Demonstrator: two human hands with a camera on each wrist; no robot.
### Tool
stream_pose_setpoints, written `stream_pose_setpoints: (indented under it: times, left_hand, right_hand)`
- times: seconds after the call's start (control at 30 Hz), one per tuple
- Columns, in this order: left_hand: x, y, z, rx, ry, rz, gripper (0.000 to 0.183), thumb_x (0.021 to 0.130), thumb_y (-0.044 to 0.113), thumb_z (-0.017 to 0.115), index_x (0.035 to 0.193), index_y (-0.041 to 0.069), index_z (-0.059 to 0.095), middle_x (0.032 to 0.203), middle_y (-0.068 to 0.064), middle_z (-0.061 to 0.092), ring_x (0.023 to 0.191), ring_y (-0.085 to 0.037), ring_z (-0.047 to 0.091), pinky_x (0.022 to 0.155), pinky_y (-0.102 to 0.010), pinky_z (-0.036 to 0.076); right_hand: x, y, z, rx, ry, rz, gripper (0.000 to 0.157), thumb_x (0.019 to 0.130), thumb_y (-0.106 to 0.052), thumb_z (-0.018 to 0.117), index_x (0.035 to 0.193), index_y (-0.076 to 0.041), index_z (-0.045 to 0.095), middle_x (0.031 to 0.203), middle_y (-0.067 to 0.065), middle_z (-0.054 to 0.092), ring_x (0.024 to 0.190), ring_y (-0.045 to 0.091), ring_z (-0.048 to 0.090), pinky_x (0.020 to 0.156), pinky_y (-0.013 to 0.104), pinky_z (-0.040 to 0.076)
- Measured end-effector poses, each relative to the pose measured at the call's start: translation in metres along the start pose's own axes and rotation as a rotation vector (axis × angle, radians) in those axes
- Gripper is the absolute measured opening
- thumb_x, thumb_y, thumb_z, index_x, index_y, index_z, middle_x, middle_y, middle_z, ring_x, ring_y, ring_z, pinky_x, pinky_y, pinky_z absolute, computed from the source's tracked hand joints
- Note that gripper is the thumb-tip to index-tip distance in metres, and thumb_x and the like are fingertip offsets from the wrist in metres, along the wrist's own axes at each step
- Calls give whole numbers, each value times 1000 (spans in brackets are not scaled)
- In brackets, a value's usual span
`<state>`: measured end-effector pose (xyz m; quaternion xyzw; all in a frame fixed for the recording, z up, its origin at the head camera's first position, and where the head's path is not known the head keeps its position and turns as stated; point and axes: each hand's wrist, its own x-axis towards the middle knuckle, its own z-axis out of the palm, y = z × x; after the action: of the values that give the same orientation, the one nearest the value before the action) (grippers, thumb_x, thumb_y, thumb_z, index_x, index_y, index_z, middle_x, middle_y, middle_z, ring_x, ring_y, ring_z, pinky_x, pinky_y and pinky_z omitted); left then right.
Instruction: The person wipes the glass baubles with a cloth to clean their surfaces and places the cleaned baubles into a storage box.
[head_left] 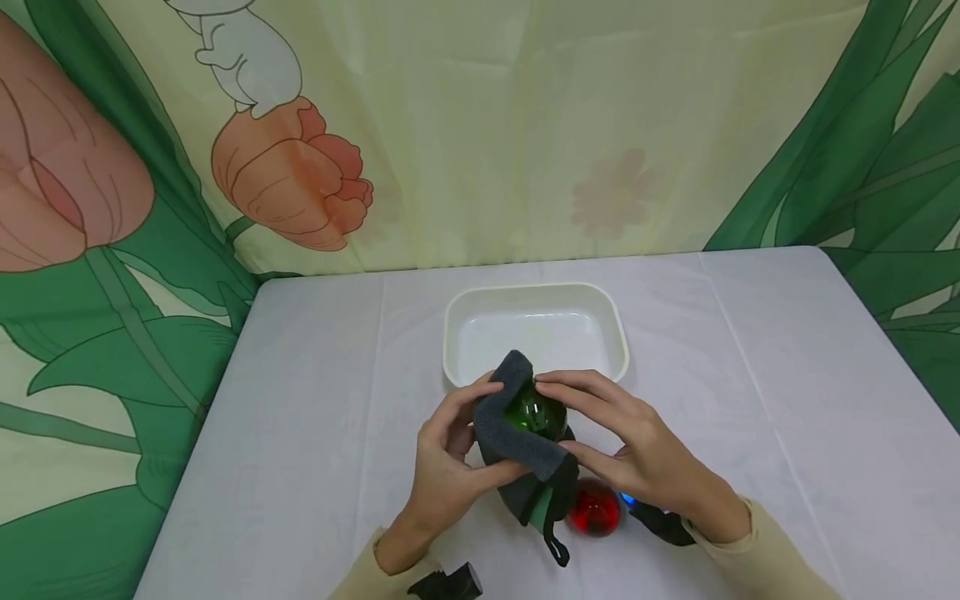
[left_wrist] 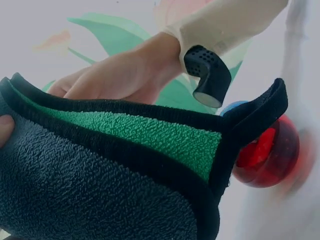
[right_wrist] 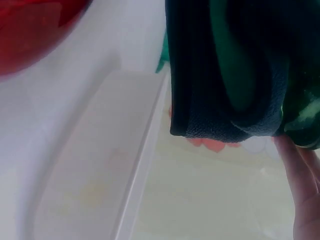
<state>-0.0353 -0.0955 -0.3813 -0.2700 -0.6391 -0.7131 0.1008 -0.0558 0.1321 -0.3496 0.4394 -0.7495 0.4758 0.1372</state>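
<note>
A dark grey cloth (head_left: 517,442) with black edging, a green lining and a hanging loop is folded around a clear green ball (head_left: 536,410). My left hand (head_left: 446,475) grips the cloth from the left, fingers behind it and thumb across its front. From the other side my right hand (head_left: 648,446) holds the ball between fingertips at its top and a thumb low by the cloth's edge. Beside the cloth's lower end, a clear red ball (head_left: 596,508) lies on the table; the left wrist view also shows the red ball (left_wrist: 270,155) behind the loop.
Just beyond the hands stands a white rectangular tray (head_left: 532,333). Something shiny and blue (head_left: 627,500) peeks out by the red ball, mostly hidden under my right wrist. A white cloth covers the table (head_left: 315,433), and a printed curtain (head_left: 480,125) hangs behind it.
</note>
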Motion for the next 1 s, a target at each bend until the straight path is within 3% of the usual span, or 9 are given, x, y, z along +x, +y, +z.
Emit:
stream_pose_setpoints:
  times: [0.37, 0.67, 1.0]
  left_hand:
    - [-2, -2, -5, 20, 36, -51, 72, 70, -18, 78, 136, -4, 50, 139, -24, 50, 115, -18, 63, 88, -28, 58]
    - [-5, -6, -12, 50, 79, -95, 72, 72, -14, 80, 136, 0, 50, 130, -23, 56, 112, -19, 64, 88, -28, 58]
    - [-6, -8, -17, 34, 101, -113, 72, 71, -15, 80, 136, 0, 51, 128, -20, 56, 108, -20, 65, 86, -27, 57]
  right_hand:
    - [4, 1, -3, -15, -17, 93, 54, 94, -31, 67, 138, -1, 55, 135, 14, 57, 123, 19, 59, 100, 21, 48]
    - [14, 10, -11, -31, -36, 155, 70, 75, 1, 83, 139, -4, 56, 135, 11, 57, 122, 20, 59, 98, 21, 50]
    - [25, 28, -16, 55, -25, 254, 66, 76, 6, 81, 137, -3, 57, 133, 9, 59, 121, 14, 59, 93, 26, 54]
